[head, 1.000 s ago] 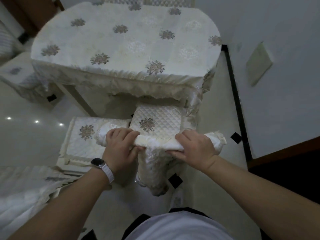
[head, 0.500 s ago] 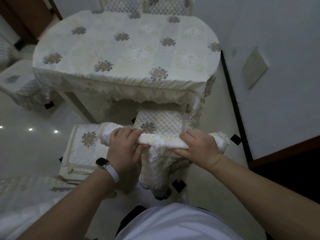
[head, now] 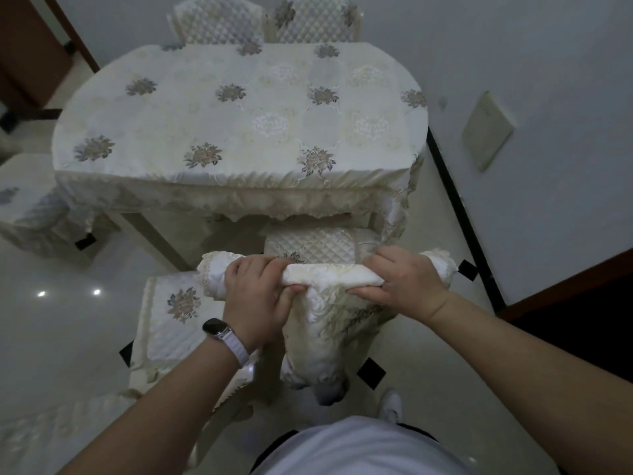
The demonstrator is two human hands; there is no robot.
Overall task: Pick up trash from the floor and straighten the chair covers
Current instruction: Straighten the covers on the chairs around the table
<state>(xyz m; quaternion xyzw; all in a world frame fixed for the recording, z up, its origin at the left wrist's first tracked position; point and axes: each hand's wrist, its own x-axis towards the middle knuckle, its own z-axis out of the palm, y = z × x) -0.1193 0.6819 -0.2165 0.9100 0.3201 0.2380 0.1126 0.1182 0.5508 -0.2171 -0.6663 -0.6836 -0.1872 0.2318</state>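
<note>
A cream embroidered chair cover (head: 329, 274) is bunched over the top of a chair back right below me, its skirt hanging down toward my feet. My left hand (head: 257, 296), with a white-strapped watch on the wrist, grips the cover's left part. My right hand (head: 404, 279) grips its right part. Both hands are closed around the rolled fabric at the top rail. The chair's quilted seat cushion (head: 315, 246) shows just past my hands, pushed under the table. No trash is visible on the floor.
A table under a floral cream cloth (head: 239, 125) stands ahead. A second covered chair seat (head: 174, 310) sits to the left, another (head: 27, 200) at the far left, two chair backs (head: 267, 22) beyond the table. A white wall (head: 548, 97) runs on the right.
The view has tilted up and shifted, so the table sits lower in frame. My hands keep their grip on the cover's top and have edged slightly apart.
</note>
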